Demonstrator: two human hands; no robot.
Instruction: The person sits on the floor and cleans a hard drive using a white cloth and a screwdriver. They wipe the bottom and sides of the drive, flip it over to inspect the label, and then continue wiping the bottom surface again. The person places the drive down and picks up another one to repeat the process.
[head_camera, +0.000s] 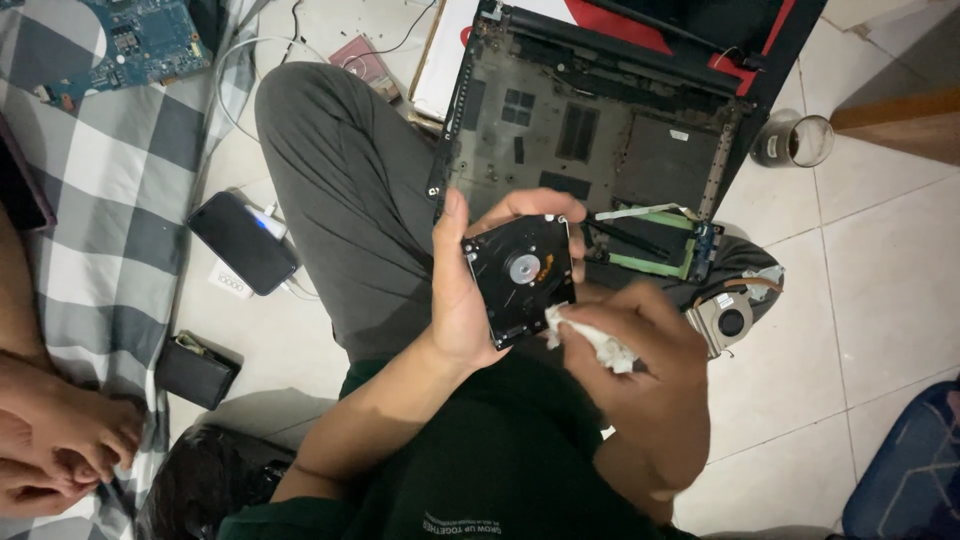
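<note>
The left hand (465, 300) is gripping the hard drive (520, 275) over the lap; the right hand (645, 350) is pinching a tissue (590, 340) against it. Hard rubbing risks damaging the board, or a drop.

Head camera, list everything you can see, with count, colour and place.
hard drive: one, black, held in left grip
tissue: one, white, in right grip, against the drive's lower edge
laptop base: one, dark grey, opened, on the lap
fan: one, grey, right of the knee
glass: one, clear, floor, upper right
phone: one, black, floor, left
circuit board: one, blue, on checked cloth, upper left
wallet: one, black, floor, lower left
left hand: wrapped round the drive
right hand: closed on the tissue
</note>
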